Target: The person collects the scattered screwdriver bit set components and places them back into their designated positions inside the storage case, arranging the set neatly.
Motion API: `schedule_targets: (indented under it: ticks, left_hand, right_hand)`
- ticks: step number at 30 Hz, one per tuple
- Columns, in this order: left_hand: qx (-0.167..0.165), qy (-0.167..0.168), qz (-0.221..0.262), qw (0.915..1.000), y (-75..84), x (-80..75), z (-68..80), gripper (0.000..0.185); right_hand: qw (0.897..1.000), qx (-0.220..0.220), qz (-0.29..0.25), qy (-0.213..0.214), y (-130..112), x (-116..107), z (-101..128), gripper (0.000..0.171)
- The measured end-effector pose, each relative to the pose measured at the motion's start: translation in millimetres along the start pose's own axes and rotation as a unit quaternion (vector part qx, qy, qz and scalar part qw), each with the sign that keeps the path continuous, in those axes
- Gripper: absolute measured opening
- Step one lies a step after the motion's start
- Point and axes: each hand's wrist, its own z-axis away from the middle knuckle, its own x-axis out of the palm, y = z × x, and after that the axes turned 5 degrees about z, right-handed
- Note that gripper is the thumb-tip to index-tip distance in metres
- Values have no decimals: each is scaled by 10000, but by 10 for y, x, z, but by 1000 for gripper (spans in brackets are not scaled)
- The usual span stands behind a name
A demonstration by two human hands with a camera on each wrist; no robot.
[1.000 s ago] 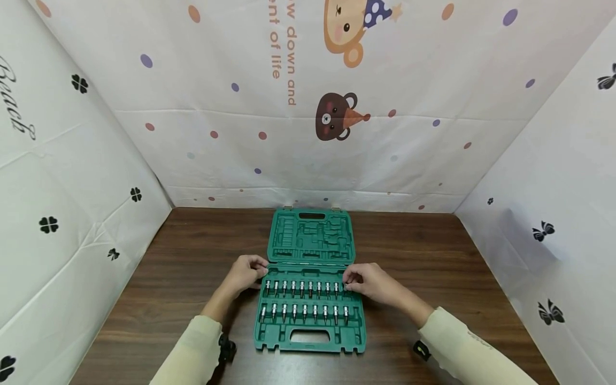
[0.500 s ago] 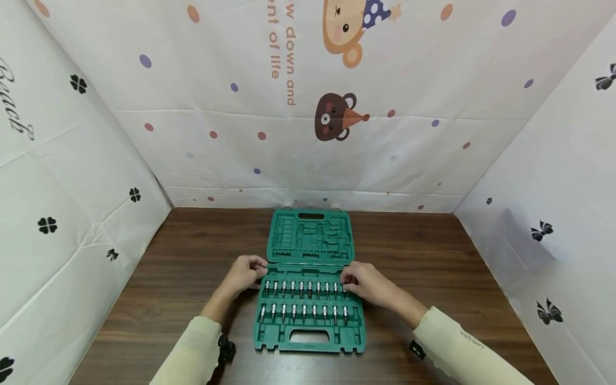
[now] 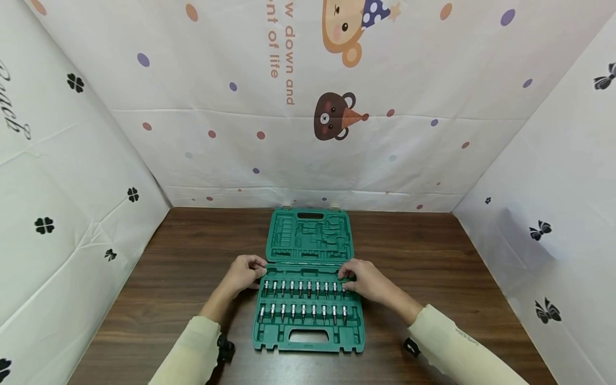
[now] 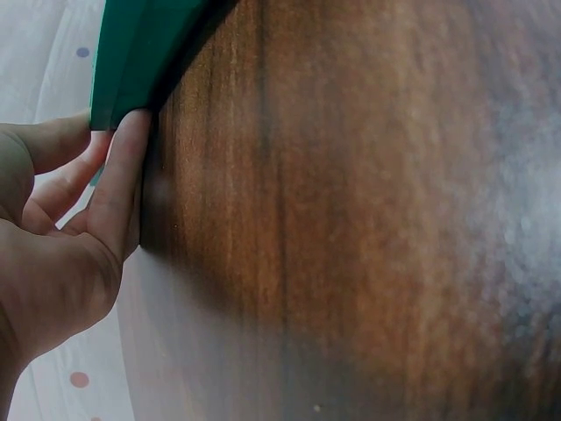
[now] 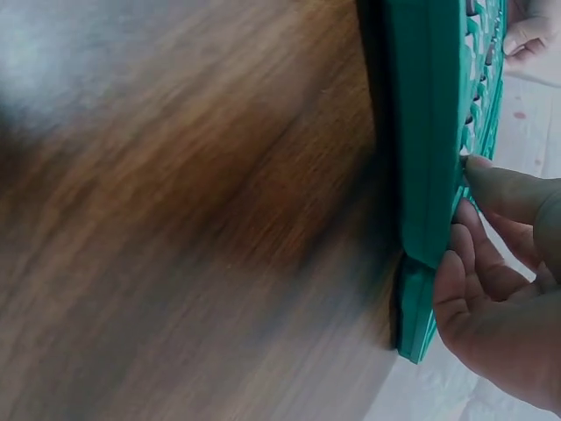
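A green socket case (image 3: 269, 336) lies unfolded on the table, its lid (image 3: 310, 237) laid back at the far side. Two rows of silver bit sockets (image 3: 303, 311) sit in its near half. My left hand (image 3: 244, 273) grips the left edge near the hinge; in the left wrist view its thumb (image 4: 66, 140) is on one face and a finger is along the side. My right hand (image 3: 366, 280) is at the upper right corner, thumb tip on the last bit socket (image 3: 344, 289) of the upper row. In the right wrist view the other fingers (image 5: 451, 289) rest along the case's side.
The case stands on a dark wooden table (image 3: 202, 235). White printed cloth (image 3: 289, 160) hangs behind it and on both sides. A dark wrist device (image 3: 225, 347) is on the left wrist, another (image 3: 411, 347) by the right sleeve.
My right hand has shifted slightly left and away from me, and its forefinger has moved apart from the thumb at the last bit socket. The left hand keeps its hold.
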Motion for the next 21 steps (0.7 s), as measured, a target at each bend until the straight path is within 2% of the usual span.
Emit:
schedule_targets:
  ticks: [10,17,21]
  left_hand:
    - [22,22,-36,10000,0,2,4,16]
    - [-74,77,-59,9999,10,7,33,15]
    - [-8,49,-70,10000,26,19,43,15]
  right_hand:
    - [9983,462,-264,-243,-53,-10,-108,18]
    - [9980,401,-350,-326,-51,-2,-108,19]
    - [9980,367,-436,-286,-33,8,-93,18]
